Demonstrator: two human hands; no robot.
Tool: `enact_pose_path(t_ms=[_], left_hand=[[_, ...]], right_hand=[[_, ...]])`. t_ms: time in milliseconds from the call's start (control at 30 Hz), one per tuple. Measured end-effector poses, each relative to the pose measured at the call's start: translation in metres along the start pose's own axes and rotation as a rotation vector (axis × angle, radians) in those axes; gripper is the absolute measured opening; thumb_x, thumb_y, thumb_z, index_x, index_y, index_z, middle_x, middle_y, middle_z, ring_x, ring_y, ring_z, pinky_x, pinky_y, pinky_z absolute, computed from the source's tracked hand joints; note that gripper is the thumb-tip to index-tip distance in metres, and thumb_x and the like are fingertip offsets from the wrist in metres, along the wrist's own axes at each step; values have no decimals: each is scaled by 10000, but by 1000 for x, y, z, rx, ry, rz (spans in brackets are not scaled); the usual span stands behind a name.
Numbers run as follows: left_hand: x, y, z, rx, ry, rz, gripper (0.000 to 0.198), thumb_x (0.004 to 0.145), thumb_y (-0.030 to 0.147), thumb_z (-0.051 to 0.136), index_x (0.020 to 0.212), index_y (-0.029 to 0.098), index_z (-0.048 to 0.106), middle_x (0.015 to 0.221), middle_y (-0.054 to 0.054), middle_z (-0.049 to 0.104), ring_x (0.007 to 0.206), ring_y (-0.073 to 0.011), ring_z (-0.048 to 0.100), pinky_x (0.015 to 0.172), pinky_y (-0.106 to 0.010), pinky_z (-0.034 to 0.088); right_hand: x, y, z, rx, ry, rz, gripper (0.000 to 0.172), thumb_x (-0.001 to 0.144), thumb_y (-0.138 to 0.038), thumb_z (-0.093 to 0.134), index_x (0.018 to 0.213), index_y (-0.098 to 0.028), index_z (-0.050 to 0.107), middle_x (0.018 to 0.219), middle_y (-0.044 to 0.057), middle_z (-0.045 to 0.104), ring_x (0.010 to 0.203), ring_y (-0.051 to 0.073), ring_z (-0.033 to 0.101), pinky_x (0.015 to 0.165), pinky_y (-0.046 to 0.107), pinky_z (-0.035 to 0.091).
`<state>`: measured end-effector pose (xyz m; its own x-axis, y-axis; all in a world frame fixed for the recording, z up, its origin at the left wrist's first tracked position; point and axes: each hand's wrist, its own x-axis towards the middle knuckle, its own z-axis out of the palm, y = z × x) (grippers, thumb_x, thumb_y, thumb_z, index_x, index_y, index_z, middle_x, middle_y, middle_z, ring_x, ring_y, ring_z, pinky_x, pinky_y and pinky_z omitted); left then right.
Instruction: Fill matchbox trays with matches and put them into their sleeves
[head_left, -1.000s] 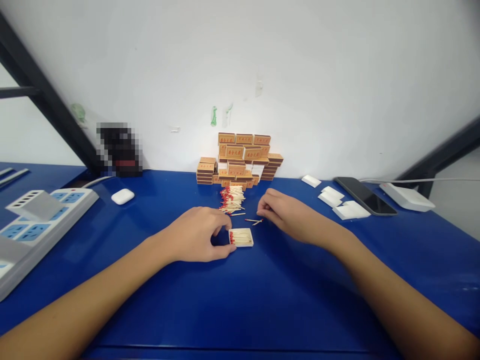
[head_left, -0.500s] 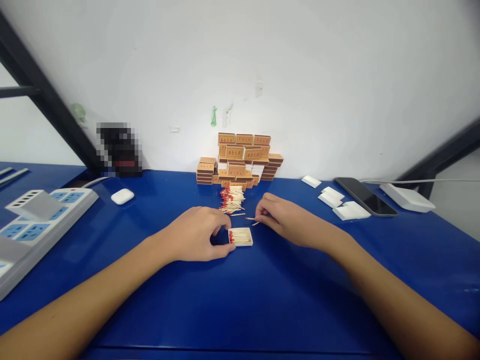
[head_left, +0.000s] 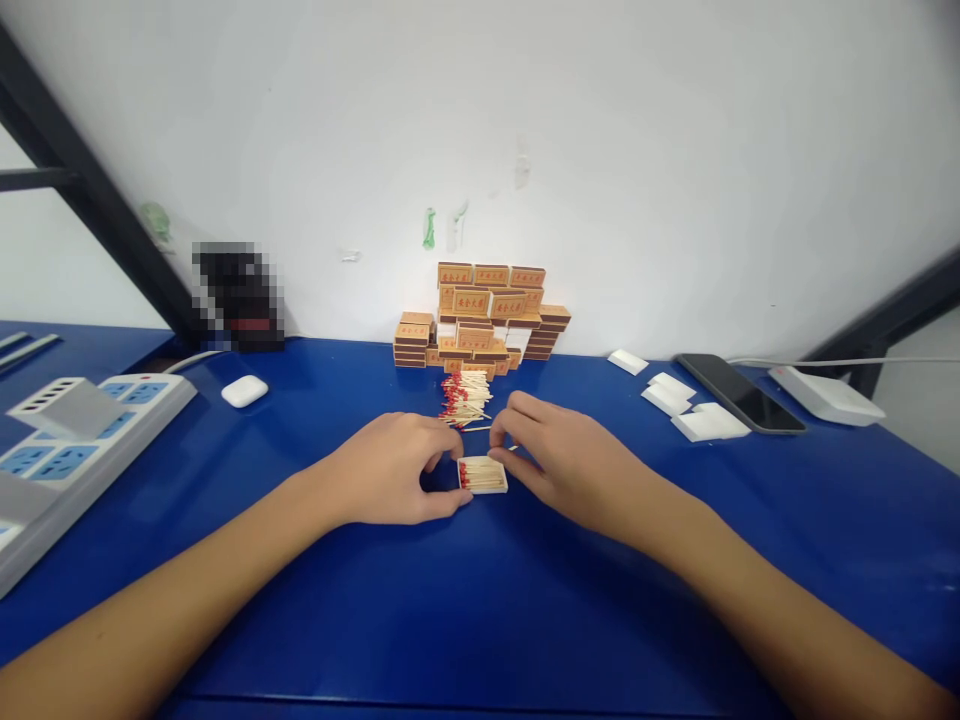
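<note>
On the counter (head_left: 480,610), the left hand (head_left: 397,468) pinches a tray (head_left: 489,491) of matches (head_left: 484,474), probably light and crushable, best held by its walls; whether the right hand (head_left: 559,455) pinches anything, I cannot tell.

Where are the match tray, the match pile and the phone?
Match tray (head_left: 489,490), head view: its front wall.
Match pile (head_left: 468,397), head view: middle of the heap.
Phone (head_left: 740,393), head view: middle of the screen.

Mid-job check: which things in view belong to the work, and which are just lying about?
Belonging:
white tray
matches inside
match pile
left hand, at the tray
right hand, at its right end
probably matchboxes

Apparently lying about:
phone
white case
power strip
</note>
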<state>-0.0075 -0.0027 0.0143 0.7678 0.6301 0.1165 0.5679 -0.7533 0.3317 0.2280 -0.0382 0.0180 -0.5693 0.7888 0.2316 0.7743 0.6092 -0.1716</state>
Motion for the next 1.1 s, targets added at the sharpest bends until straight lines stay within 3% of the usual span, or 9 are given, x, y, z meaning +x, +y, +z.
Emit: enact_pose_path(t_ms=[133, 300, 433, 767, 867, 1100], left_hand=[[0, 1, 0, 8, -1, 3, 264, 858, 446, 711, 923, 190, 716, 754, 16, 639, 631, -137, 544, 586, -286, 370], [0, 0, 0, 7, -8, -3, 278, 855, 458, 717, 925, 189, 715, 747, 16, 636, 624, -137, 537, 584, -288, 364], [0, 1, 0, 13, -10, 3, 282, 862, 464, 710, 925, 189, 716, 746, 16, 633, 622, -137, 534, 581, -289, 358], [-1, 0, 0, 13, -6, 7, 287, 863, 467, 709, 916, 185, 712, 744, 15, 629, 624, -139, 535, 581, -295, 368], [0, 0, 0, 16, -6, 15, 288, 869, 467, 702, 915, 182, 712, 749, 12, 633, 628, -140, 537, 583, -296, 370], [0, 1, -1, 7, -3, 9, 286, 867, 459, 701, 935, 182, 726, 733, 12, 631, 611, -136, 532, 577, -289, 365]], right_hand=[[-1, 8, -3, 100, -33, -23, 68, 993, -161, 602, 951, -197, 642, 986, 25, 599, 707, 129, 553, 638, 278, 401], [3, 20, -1, 33, -106, 75, 74, 1004, -146, 600, 1013, -196, 654, 999, 31, 578, 709, 135, 541, 644, 283, 390], [3, 31, 3, 90, -180, 109, 102, 1019, -150, 582, 947, -198, 635, 985, 28, 574, 759, 145, 567, 678, 279, 416], [3, 36, 0, 105, -158, 94, 126, 1002, -157, 574, 895, -197, 625, 965, 44, 604, 778, 167, 601, 711, 300, 466], [2, 35, 0, 119, -122, 70, 148, 1028, -184, 525, 902, -201, 600, 972, 52, 604, 800, 178, 602, 726, 311, 481], [5, 18, -3, 305, 109, 75, 94, 1046, -220, 518, 984, -207, 587, 984, 50, 678, 869, 186, 625, 776, 317, 489]])
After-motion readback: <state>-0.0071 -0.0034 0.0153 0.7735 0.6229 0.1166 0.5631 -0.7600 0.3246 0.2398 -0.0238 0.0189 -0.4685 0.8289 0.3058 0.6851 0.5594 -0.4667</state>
